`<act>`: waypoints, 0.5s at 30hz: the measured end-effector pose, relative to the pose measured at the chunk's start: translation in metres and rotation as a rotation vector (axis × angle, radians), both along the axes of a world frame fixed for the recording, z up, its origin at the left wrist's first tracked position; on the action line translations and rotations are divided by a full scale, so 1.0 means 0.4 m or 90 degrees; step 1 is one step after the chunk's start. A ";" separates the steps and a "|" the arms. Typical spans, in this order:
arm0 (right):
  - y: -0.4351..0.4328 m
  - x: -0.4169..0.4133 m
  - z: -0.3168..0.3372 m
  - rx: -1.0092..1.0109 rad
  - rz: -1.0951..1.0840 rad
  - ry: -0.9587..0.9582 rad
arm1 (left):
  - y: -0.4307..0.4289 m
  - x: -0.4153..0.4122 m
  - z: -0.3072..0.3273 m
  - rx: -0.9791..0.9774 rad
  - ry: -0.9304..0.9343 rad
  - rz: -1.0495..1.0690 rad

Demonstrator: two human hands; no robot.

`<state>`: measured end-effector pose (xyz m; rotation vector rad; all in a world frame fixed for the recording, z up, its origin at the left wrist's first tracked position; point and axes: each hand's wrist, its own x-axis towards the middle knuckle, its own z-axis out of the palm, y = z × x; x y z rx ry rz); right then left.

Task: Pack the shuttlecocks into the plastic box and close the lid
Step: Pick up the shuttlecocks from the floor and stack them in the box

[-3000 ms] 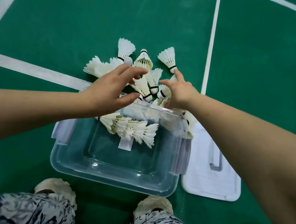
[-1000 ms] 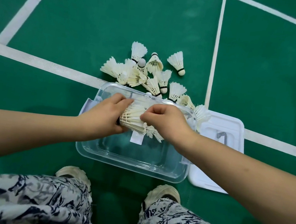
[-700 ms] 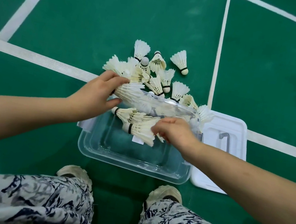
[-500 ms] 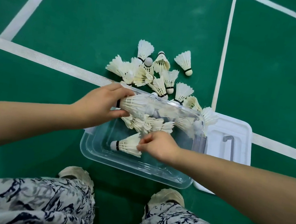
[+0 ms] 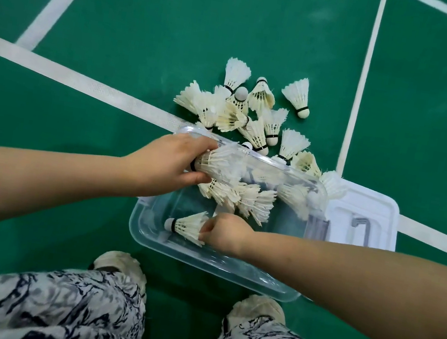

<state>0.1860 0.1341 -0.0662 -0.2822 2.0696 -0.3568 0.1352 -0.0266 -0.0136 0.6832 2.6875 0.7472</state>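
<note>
A clear plastic box (image 5: 147,233) stands open on the green court floor in front of my feet. My left hand (image 5: 166,164) grips a white shuttlecock (image 5: 219,162) by its cork end over the box's far left corner. My right hand (image 5: 225,235) is inside the box near the front, fingers closed on the feathers of another shuttlecock (image 5: 187,226) lying on the bottom. Several more shuttlecocks (image 5: 246,199) lie in the back of the box. A loose pile of shuttlecocks (image 5: 249,112) lies on the floor just beyond it.
The white lid (image 5: 367,215) lies flat on the floor to the right of the box, touching it. White court lines (image 5: 70,77) cross the floor. My two shoes (image 5: 119,265) and patterned trouser legs are right below the box.
My right hand carried a shuttlecock from the back of the box down to the front bottom. My left hand took one shuttlecock and holds it at the far left corner.
</note>
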 end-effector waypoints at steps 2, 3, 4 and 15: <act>0.002 -0.004 0.009 -0.010 -0.003 -0.020 | 0.001 0.001 -0.001 -0.037 0.001 -0.029; 0.007 -0.007 0.016 -0.015 -0.013 -0.026 | 0.001 0.001 -0.002 -0.062 0.000 -0.043; 0.013 -0.011 0.023 -0.019 -0.034 -0.028 | 0.001 0.002 -0.002 -0.085 0.001 -0.054; 0.089 -0.023 0.148 -0.288 -0.503 0.084 | 0.031 0.018 -0.009 -0.243 0.072 -0.127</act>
